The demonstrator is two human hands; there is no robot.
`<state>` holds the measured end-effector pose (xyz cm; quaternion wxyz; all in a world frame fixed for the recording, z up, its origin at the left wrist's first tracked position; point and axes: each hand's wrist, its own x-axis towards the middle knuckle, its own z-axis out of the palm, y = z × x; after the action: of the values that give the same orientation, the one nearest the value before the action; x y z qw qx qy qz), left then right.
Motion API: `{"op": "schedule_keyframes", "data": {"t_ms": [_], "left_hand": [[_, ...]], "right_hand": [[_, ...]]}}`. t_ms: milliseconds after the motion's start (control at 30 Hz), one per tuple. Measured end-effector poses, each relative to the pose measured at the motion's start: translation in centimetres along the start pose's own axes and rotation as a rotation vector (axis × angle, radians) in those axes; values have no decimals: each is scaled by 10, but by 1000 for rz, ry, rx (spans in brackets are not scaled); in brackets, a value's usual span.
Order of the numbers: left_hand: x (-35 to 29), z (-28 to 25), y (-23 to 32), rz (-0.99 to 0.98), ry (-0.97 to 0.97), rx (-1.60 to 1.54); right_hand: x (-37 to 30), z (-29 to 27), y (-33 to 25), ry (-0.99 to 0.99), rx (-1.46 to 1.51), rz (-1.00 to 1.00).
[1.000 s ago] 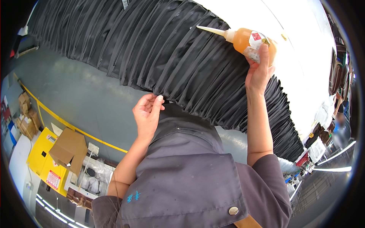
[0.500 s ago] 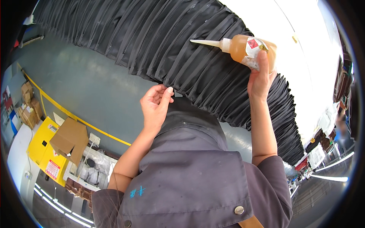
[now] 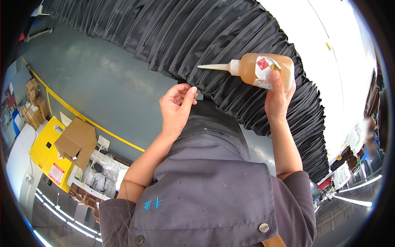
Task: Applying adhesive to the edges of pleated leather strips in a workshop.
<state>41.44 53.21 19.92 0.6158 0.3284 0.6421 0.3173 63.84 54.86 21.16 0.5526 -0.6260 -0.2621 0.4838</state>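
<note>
Black pleated fabric (image 3: 177, 41) runs in many narrow folds from the far left to the lower right. At its near edge my left hand (image 3: 177, 105) is closed, thumb against curled fingers, with the edge of the fabric at the fingertips. My right hand (image 3: 278, 101) grips a squeeze bottle (image 3: 248, 74) over the folds, thumb on the near side. The bottle is clear plastic with amber liquid inside, and a label with hazard signs is stuck to it. It lies sideways, its long pale nozzle (image 3: 214, 66) pointing left, the tip over the pleats.
A white surface (image 3: 317, 45) lies beyond the fabric. To the left are a grey floor (image 3: 98, 74) with a yellow line, a yellow cabinet (image 3: 47, 148), an opened cardboard box (image 3: 76, 142) and stacked cartons (image 3: 35, 107). A dark apron (image 3: 205, 197) covers my front.
The bottle has come nearer and tilted, its nozzle tip shifting left and down over the pleats. My left hand sits slightly farther right in the picture, still at the fabric's edge.
</note>
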Motion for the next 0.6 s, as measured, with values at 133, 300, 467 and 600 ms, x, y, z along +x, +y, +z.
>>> {"op": "schedule_keyframes", "data": {"t_ms": [133, 300, 467, 600], "left_hand": [[1, 2, -1, 4, -3, -12], [-4, -2, -6, -19, -41, 27], [-12, 6, -2, -46, -73, 28], [-14, 8, -4, -60, -65, 65]], "right_hand": [[-7, -2, 0, -70, 33, 95], [8, -32, -10, 34, 741, 261], [42, -69, -31, 223, 677, 34], [49, -64, -34, 379, 131, -147]]}}
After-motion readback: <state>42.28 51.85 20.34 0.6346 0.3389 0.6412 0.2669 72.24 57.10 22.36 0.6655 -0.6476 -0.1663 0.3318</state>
